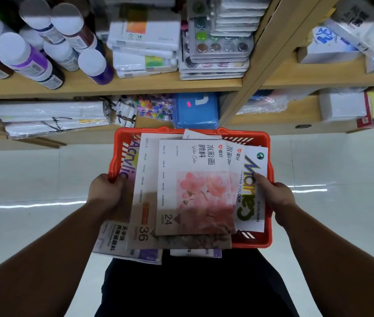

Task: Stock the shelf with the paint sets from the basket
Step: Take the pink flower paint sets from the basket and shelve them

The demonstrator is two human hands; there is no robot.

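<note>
An orange plastic basket (190, 132) is held in front of me, piled with several boxed paint sets. On top lies a white box with pink flowers marked 24 (195, 186); a box marked 36 (142, 202) sits under it, and a white Marie's water colour box (251, 195) lies at the right. My left hand (107, 193) grips the basket's left rim. My right hand (275, 197) grips the right rim, thumb resting on the Marie's box. The wooden shelf (135, 86) stands right behind the basket.
The upper shelf holds paint bottles with white caps (28, 56), stacked white cases (145, 42) and palette trays (218, 46). The lower shelf (273, 120) carries wrapped white packs (48, 115), a blue box (196, 110) and coloured beads. A wooden upright (257, 62) divides the bays. The floor is glossy white.
</note>
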